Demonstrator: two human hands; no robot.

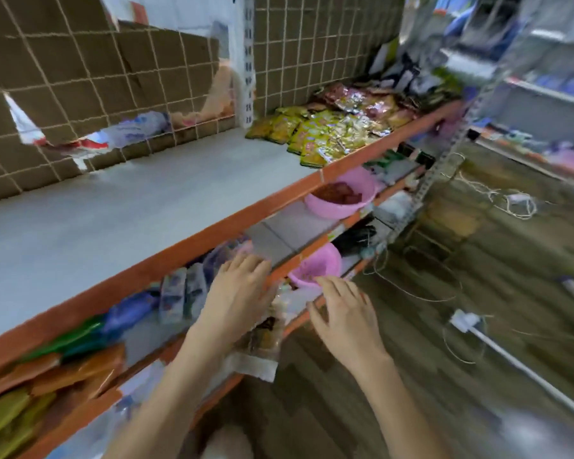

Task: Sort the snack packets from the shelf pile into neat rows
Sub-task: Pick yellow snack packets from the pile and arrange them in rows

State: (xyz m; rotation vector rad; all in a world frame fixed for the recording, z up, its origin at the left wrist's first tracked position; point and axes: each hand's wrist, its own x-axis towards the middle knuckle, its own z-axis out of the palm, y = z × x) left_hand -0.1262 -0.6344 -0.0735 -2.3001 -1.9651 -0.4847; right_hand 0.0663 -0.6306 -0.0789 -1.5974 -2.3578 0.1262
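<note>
Nothing is gripped by either hand: the left hand is held flat with fingers straight and spread, laid at the orange front edge of the middle shelf, and the right hand is held open with fingers loosely spread, just above a clear packet overhanging the lower shelf edge. Contact between the right fingertips and that packet cannot be told through the blur. Snack packets, yellow near and darker red-brown farther back, are recorded in a loose pile at the far right of the top shelf, whose grey surface is shown to the left of them. One pink bowl with brown contents is seen on the middle shelf, far right; a second pink bowl is placed lower, just beyond the right hand. Blue, green and orange packets are noted at the near left of the middle shelf. White cables are seen on the wooden floor to the right.
</note>
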